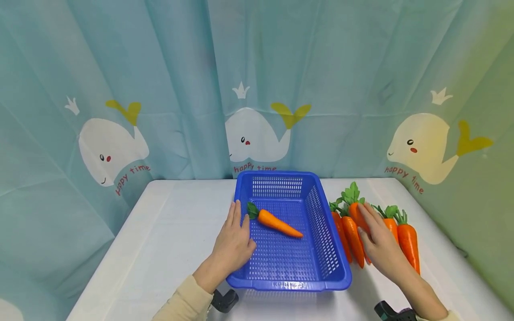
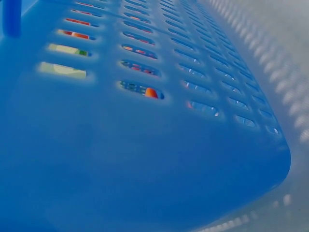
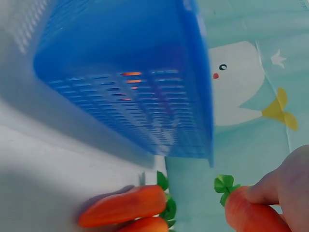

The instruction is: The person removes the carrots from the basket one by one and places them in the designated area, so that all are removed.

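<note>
A blue plastic basket [image 1: 281,285] stands in the middle of the table, with an orange carrot [image 1: 278,223] lying inside it. My left hand [image 1: 234,243] rests along the basket's left rim, fingers straight. Its wrist view is filled by the basket's wall [image 2: 120,159], and the hand itself is outside that frame. To the right of the basket, my right hand [image 1: 379,243] grips another carrot [image 3: 248,212] near its leafy end. The thumb lies against it in the right wrist view; most of the fingers are hidden there.
Several more carrots [image 1: 408,245] lie on the table right of the basket, around and beneath my right hand. The white table [image 1: 172,245] ends at a blue-green curtain [image 1: 180,89] printed with whales.
</note>
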Tool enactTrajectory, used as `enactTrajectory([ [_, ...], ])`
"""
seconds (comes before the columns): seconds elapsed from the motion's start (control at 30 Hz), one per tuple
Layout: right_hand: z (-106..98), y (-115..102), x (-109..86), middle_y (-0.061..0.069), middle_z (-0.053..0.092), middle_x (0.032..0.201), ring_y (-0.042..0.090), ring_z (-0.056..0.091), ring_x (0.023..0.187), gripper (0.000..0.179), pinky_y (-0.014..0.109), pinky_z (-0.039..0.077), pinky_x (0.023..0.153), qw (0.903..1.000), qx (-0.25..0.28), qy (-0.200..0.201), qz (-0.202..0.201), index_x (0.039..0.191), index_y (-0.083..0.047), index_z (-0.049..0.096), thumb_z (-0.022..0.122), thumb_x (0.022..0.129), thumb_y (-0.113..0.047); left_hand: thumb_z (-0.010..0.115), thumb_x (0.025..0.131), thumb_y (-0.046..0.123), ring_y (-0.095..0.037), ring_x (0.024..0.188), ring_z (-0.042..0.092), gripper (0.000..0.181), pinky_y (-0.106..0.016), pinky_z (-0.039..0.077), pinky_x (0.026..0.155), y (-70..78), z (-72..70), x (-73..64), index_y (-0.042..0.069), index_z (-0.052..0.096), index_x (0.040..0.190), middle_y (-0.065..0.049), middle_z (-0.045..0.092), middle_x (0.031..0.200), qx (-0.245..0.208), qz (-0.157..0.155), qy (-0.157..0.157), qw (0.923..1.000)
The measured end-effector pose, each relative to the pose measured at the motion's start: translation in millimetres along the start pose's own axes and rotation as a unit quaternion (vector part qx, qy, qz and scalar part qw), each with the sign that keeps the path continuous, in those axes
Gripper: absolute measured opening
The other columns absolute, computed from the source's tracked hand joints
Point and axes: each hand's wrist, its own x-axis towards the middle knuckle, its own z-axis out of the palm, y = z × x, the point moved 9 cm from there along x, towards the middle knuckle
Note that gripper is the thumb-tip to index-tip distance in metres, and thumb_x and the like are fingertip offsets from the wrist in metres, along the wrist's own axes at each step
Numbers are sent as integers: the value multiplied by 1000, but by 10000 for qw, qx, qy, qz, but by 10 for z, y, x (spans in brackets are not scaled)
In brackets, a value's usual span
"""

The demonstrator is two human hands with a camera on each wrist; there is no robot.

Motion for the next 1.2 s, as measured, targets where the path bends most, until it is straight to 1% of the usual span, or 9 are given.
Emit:
enactTrajectory([
  [0.1,34,50,-32,30,24,158,58,31,137,60,73,33,100,9999,-12,8,105,153,4,29,50,97,-2,64,87,18,-47,151,16,58,-52,28,120,4,-3,-2,-14,52,135,-35,20,158,14,13,-2,10000],
  [0.33,144,117,-102,30,27,156,56,34,136,59,72,35,99,9999,-49,21,137,151,6,32,52,96,0,63,86,17,-47,150,16,58,-52,27,120,14,-12,-8,-15,52,134,-35,20,158,-50,36,8,10000],
  [0.43,209,141,-125,31,25,157,57,30,138,59,73,32,101,9999,81,-28,129,151,6,31,51,96,1,63,86,16,-47,150,16,58,-52,26,120,13,3,-5,-15,52,134,-36,20,158,-43,48,-4,10000],
  [0.57,283,168,-148,33,27,155,58,31,137,58,74,31,101,9999,94,-10,99,149,8,34,52,95,2,63,86,16,-48,149,18,58,-52,29,119,19,-2,-6,-16,52,133,-37,22,156,-33,84,27,10000],
  [0.7,350,197,-166,34,30,153,58,33,135,58,74,33,100,10000,9,62,50,147,9,37,55,92,4,64,86,16,-48,149,18,58,-52,28,120,20,-7,-8,-16,52,132,-37,22,156,-14,86,43,10000],
  [0.87,461,270,-210,35,30,152,58,33,135,59,72,34,100,9999,-103,-53,87,146,10,37,57,90,6,65,86,16,-48,149,19,58,-52,28,120,28,-12,-13,-16,52,132,-37,23,156,18,118,53,9999],
  [0.93,496,295,-229,35,30,151,59,34,134,61,73,34,100,9996,-237,-90,110,146,10,37,58,89,5,65,86,16,-48,149,19,58,-52,28,120,31,-13,-14,-16,52,132,-38,23,156,15,128,41,9999],
  [1.07,532,331,-249,37,29,151,60,33,133,66,74,32,101,9990,-405,-89,164,148,8,36,61,87,3,64,86,16,-48,149,18,58,-51,28,120,32,-15,-9,-16,52,132,-38,23,156,35,142,44,9999],
  [1.2,548,362,-265,37,29,150,60,32,132,68,77,30,101,9983,-456,-169,323,148,4,34,62,87,0,63,86,16,-49,149,19,57,-51,27,120,40,-25,-8,-17,53,131,-39,24,154,128,226,113,9996],
])
